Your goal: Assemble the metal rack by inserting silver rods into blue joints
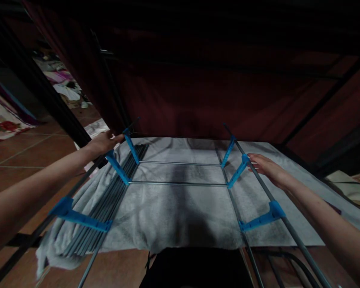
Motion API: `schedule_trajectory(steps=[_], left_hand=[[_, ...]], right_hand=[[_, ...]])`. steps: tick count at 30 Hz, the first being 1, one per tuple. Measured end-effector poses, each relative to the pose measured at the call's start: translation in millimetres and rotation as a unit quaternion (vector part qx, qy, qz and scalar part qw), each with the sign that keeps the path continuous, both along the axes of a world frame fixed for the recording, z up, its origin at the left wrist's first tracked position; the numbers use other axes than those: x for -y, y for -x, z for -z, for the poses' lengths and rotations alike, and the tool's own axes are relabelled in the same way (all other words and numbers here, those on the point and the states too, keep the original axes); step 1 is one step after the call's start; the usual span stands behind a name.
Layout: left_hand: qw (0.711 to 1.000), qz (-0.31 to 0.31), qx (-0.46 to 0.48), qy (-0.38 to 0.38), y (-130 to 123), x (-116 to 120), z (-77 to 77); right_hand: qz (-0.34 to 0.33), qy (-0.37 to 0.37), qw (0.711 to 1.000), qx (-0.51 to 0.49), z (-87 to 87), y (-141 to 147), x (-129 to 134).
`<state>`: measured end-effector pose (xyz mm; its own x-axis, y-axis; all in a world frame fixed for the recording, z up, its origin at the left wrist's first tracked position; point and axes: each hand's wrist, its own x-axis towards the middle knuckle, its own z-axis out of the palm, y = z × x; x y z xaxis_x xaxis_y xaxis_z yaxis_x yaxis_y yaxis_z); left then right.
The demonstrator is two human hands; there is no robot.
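A rack frame of grey metal poles and blue plastic brackets stands in front of me. My left hand (105,143) is closed round the left pole (85,176), between the upper blue bracket (132,148) and the lower one (117,168). On the other side, my right hand (267,168) has its fingers bent round the right pole (262,185), beside a blue bracket (238,172). Two thin crossbars (180,163) join the left and right brackets. Nearer to me, one more blue bracket (81,218) sits on the left and another (261,220) on the right.
A bundle of grey metal rods (108,204) lies at the left on a grey cloth (168,208). Behind hangs a dark red curtain (198,100). Dark posts (48,88) stand at the left. Clothes (64,86) lie on the tiled floor (27,160) beyond.
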<state>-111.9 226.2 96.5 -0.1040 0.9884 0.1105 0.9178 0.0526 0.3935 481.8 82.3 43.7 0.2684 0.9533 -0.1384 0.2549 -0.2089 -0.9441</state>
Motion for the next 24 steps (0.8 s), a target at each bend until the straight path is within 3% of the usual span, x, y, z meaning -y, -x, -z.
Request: schedule_trajectory(steps=[2,5,9,13,18,24], left_hand=[[0.982,-0.093,0.131,0.102,25.6,29.2,13.9],[0.938,-0.103,0.287,0.166,39.0,59.4,36.0],[0.868,-0.122,0.456,0.156,34.2,68.2,46.6],[0.854,-0.12,0.489,0.136,21.3,67.1,37.7],[0.864,-0.147,0.466,0.125,-4.8,71.2,25.8],[0.862,-0.177,0.458,0.127,-12.2,65.9,40.9]], right_hand=[[0.013,0.004,0.998,0.056,4.6,12.2,-5.2],[0.013,0.028,0.994,0.108,11.0,26.0,-15.4],[0.02,0.046,0.99,0.134,7.6,30.9,-27.0],[0.032,0.05,0.986,0.153,-3.0,25.2,-35.9],[0.035,0.037,0.988,0.146,-5.1,10.4,-43.3],[0.041,0.044,0.988,0.139,4.5,3.0,-47.1]])
